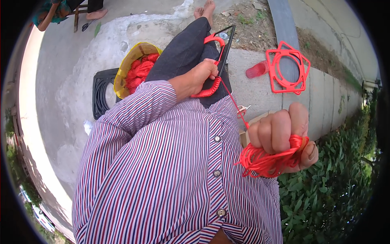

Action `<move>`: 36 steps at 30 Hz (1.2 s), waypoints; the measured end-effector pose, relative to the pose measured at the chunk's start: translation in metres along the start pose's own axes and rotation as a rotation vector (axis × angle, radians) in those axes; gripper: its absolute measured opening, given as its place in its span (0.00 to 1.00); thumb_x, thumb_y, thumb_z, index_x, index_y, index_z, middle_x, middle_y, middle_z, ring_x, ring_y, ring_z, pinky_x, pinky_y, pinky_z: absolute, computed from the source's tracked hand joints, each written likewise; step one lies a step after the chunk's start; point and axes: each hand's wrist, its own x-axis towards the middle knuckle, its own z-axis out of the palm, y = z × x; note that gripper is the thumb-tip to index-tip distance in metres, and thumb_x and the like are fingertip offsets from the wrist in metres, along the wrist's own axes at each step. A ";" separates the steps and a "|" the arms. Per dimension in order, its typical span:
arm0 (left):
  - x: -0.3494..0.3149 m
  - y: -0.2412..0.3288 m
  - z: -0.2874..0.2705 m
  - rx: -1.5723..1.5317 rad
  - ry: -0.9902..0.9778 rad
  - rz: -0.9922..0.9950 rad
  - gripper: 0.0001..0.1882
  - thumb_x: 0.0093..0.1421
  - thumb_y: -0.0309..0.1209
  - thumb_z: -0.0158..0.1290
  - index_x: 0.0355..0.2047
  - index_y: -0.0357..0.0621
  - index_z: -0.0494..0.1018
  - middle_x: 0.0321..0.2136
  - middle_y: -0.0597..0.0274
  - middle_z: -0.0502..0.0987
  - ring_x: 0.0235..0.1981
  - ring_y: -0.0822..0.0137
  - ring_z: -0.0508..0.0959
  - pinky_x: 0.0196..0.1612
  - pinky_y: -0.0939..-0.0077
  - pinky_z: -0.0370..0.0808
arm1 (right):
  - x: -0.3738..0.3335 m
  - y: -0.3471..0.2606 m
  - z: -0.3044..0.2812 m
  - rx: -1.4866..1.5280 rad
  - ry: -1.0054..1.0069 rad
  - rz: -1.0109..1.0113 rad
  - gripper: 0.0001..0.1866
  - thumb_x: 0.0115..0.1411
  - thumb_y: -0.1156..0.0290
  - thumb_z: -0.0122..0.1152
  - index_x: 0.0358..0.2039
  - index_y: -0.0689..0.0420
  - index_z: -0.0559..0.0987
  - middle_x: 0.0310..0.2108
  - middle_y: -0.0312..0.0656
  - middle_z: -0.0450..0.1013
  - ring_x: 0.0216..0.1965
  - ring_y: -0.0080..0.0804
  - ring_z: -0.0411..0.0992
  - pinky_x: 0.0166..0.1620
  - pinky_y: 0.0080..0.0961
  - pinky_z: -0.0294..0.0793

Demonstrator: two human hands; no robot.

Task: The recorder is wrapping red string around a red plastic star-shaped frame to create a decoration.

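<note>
The left hand grips a black rectangular frame's red-wrapped ring; the right hand clenches bundled red cord. Ideally, keep the strand taut, the turns snug.

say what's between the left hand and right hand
In the head view, a red cord runs between left hand and right hand, with scissors behind it.
</note>
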 end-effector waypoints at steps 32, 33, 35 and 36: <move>0.022 -0.011 -0.012 0.222 -0.012 -0.036 0.07 0.64 0.30 0.49 0.31 0.41 0.73 0.21 0.67 0.72 0.19 0.77 0.69 0.22 0.82 0.64 | -0.004 0.106 -0.153 -1.078 0.565 0.449 0.11 0.57 0.65 0.60 0.32 0.61 0.77 0.23 0.30 0.71 0.23 0.16 0.66 0.27 0.18 0.65; 0.021 -0.011 -0.014 0.227 -0.028 -0.043 0.06 0.64 0.30 0.49 0.33 0.41 0.73 0.22 0.67 0.73 0.20 0.77 0.69 0.23 0.83 0.65 | -0.007 0.107 -0.152 -1.172 0.556 0.448 0.10 0.57 0.66 0.61 0.32 0.61 0.77 0.23 0.29 0.70 0.23 0.15 0.65 0.27 0.17 0.64; 0.020 -0.006 -0.018 0.228 -0.039 -0.041 0.06 0.64 0.31 0.49 0.34 0.41 0.73 0.24 0.68 0.73 0.21 0.77 0.69 0.24 0.83 0.65 | -0.007 0.102 -0.141 -1.271 0.535 0.446 0.10 0.57 0.66 0.62 0.32 0.60 0.77 0.23 0.29 0.70 0.24 0.14 0.65 0.27 0.17 0.64; 0.019 -0.004 -0.020 0.206 -0.036 -0.044 0.06 0.64 0.30 0.49 0.36 0.41 0.73 0.24 0.68 0.73 0.21 0.78 0.69 0.24 0.85 0.66 | -0.007 0.096 -0.132 -1.125 0.515 0.526 0.10 0.57 0.67 0.62 0.32 0.61 0.77 0.23 0.29 0.70 0.23 0.14 0.65 0.27 0.17 0.64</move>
